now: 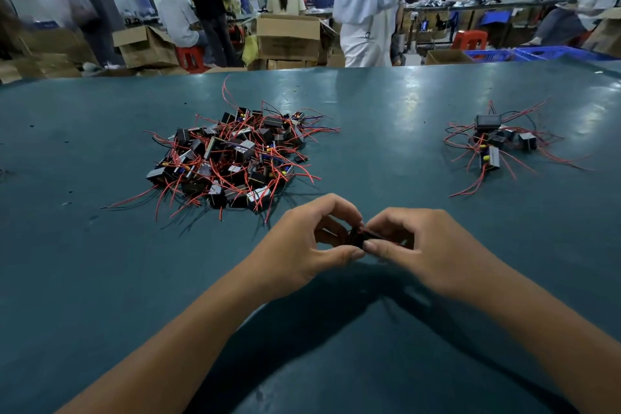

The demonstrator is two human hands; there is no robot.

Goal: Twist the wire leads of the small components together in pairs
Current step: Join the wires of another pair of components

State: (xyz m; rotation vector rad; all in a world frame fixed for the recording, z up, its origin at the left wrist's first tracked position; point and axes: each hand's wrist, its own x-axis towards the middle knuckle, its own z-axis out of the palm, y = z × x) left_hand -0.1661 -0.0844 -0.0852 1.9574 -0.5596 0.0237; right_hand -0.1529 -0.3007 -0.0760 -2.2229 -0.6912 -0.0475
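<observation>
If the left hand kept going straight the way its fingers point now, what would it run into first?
The left hand points right, toward the small black component pinched between both hands. Just beyond that it would probably meet the right hand, whose fingers nearly touch it already.

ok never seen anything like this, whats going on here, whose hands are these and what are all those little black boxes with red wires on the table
There is no machine here. The single picture comes from a camera worn on a person's head, looking forward and down, so the two bare arms reaching in from the bottom are that person's own.

The left hand and right hand meet in the middle, and together they pinch a small black component with red wire leads; the grip hides most of it.

On the dark green table lie two heaps of the same parts: a big pile ahead to the left and a small pile to the right. Which one is finished work I cannot tell.

Behind the table, other people sit and stand among cardboard boxes.
</observation>
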